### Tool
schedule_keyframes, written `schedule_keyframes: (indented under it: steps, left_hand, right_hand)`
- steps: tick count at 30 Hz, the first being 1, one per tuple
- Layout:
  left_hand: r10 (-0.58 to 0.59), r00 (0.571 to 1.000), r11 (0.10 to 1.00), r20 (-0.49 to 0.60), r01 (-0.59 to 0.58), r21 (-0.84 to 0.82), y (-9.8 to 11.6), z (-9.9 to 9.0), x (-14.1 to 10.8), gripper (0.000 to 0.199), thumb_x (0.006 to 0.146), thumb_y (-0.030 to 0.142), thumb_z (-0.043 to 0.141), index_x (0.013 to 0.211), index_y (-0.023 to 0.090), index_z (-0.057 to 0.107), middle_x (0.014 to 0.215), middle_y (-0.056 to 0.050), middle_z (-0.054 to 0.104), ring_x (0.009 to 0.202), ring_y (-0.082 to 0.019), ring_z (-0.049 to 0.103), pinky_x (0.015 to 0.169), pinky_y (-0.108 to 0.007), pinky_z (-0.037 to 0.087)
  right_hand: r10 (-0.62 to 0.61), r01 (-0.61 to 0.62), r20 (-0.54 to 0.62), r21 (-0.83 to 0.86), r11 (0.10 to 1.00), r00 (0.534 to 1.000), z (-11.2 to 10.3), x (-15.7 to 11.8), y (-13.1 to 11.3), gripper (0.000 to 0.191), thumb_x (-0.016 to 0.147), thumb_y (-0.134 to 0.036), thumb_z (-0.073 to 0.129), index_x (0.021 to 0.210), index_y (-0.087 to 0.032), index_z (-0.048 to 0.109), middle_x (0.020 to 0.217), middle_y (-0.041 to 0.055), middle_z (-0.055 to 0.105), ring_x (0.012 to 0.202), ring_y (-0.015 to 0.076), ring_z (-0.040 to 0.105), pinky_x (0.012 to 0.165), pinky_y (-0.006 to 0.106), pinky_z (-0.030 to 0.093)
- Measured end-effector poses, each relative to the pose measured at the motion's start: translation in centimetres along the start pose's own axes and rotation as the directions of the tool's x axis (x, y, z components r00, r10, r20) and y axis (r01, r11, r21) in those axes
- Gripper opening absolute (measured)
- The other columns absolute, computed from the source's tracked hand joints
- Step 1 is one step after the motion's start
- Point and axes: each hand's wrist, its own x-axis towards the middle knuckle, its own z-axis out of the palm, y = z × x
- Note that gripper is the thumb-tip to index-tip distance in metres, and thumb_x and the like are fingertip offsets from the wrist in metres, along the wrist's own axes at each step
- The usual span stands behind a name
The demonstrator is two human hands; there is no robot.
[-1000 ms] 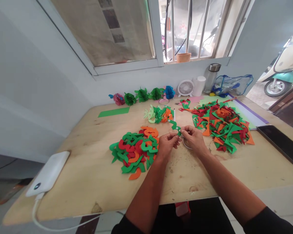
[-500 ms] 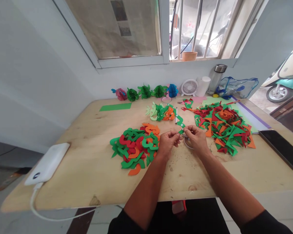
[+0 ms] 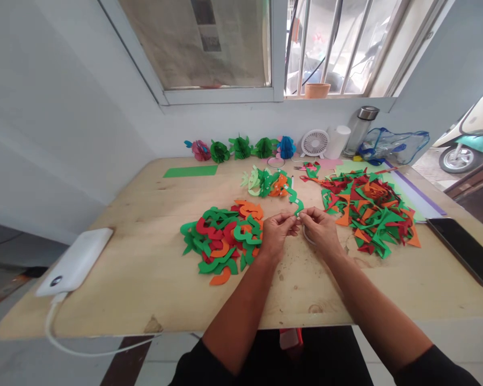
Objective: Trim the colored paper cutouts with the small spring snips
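Note:
My left hand and my right hand meet over the middle of the table, thumbs and fingers pinched at the near end of a wavy green paper strip. Small white patches dot the strip. Its far end lies by a cluster of green and orange curled paper pieces. A pale ring shows partly beneath my right hand. Just left of my left hand is a pile of green, red and orange wavy paper cutouts. Exactly what sits between my fingertips is too small to make out.
Paper scraps are heaped at the right, near a phone. Along the wall stand paper ornaments, a small fan and a bottle. A green sheet lies back left; a white power bank is at the left edge.
The green strip's near end has shifted slightly between my fingers, and its bend now lies closer to my fingertips. Both hands stay pinched in nearly the same place. The view has tilted a little.

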Motion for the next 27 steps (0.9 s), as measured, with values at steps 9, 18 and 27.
schedule_keyframes:
  steps: [9, 18, 27]
  left_hand:
    - [0.025, 1.000, 0.999, -0.006, -0.025, -0.022, 0.06, 0.39, -0.17, 0.025, 0.053, 0.032, 0.076, 0.066, 0.011, 0.070, 0.055, -0.002, 0.063, 0.049, -0.009, 0.055, 0.050, -0.021, 0.045]
    - [0.036, 0.999, 0.999, -0.021, -0.037, -0.033, -0.01, 0.48, -0.27, 0.026, 0.053, 0.031, 0.078, 0.067, 0.011, 0.070, 0.058, -0.003, 0.065, 0.051, -0.009, 0.057, 0.052, -0.021, 0.045]
    - [0.039, 0.999, 0.999, -0.025, -0.040, -0.034, -0.15, 0.45, -0.20, 0.026, 0.055, 0.031, 0.077, 0.068, 0.010, 0.069, 0.062, -0.003, 0.066, 0.051, -0.009, 0.057, 0.053, -0.022, 0.046]
  right_hand:
    - [0.019, -0.018, -0.037, 0.030, 0.999, 0.999, 0.25, 0.00, 0.33, 0.026, 0.068, -0.043, 0.066, 0.072, -0.018, 0.064, 0.067, 0.0021, 0.066, 0.057, 0.0135, 0.057, 0.054, 0.025, 0.043]
    - [-0.043, 0.031, -0.097, -0.124, 0.992, 0.994, 0.38, -0.47, 0.13, 0.025, 0.071, -0.042, 0.060, 0.075, -0.017, 0.065, 0.068, 0.0034, 0.065, 0.056, 0.0137, 0.054, 0.053, 0.025, 0.042]
    - [-0.019, 0.013, -0.063, -0.101, 0.995, 0.998, 0.61, -0.57, -0.48, 0.023, 0.073, -0.040, 0.058, 0.075, -0.017, 0.060, 0.066, 0.0011, 0.061, 0.055, 0.0124, 0.052, 0.054, 0.025, 0.041]
